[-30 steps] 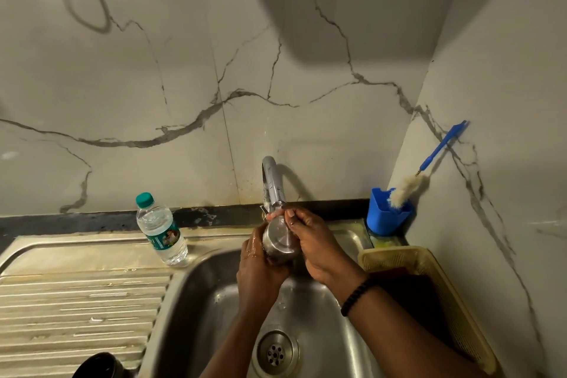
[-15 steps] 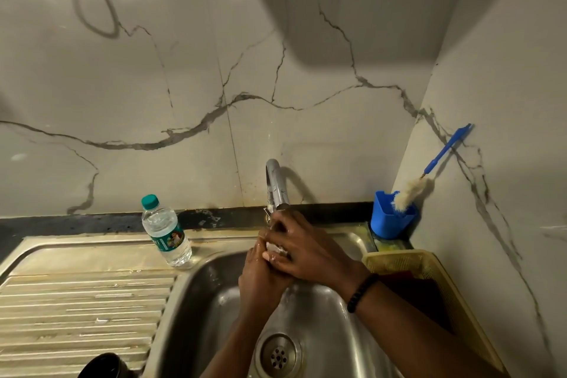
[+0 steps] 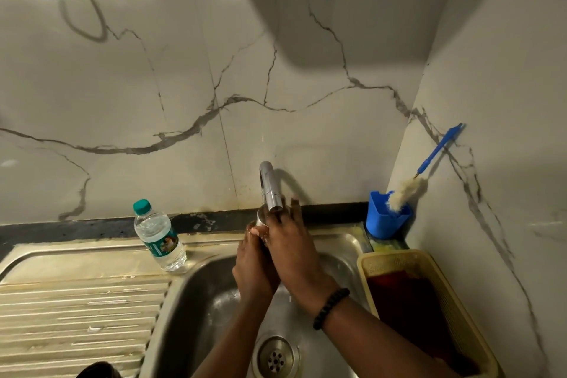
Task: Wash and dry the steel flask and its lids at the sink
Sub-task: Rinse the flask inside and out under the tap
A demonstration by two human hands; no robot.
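A small steel lid (image 3: 261,219) of the flask shows only as a sliver of rim under the tap (image 3: 270,190), over the steel sink (image 3: 196,301). My left hand (image 3: 254,270) grips it from below and from the left. Lying across its top is my right hand (image 3: 291,248), with the fingers stretched out past the tap's mouth. The hands hide most of the lid. I cannot tell whether water is running. A dark rounded object (image 3: 98,371) peeks in at the bottom left edge on the draining board.
A plastic water bottle (image 3: 159,239) with a green cap stands on the draining board left of the basin. In the right corner a blue holder (image 3: 386,221) carries a bottle brush (image 3: 408,189). A yellow basket (image 3: 395,256) with a dark red cloth (image 3: 414,310) sits right of the sink.
My right hand has slid from the side of the lid over its top, so the steel is now almost covered. Both hands stay under the tap.
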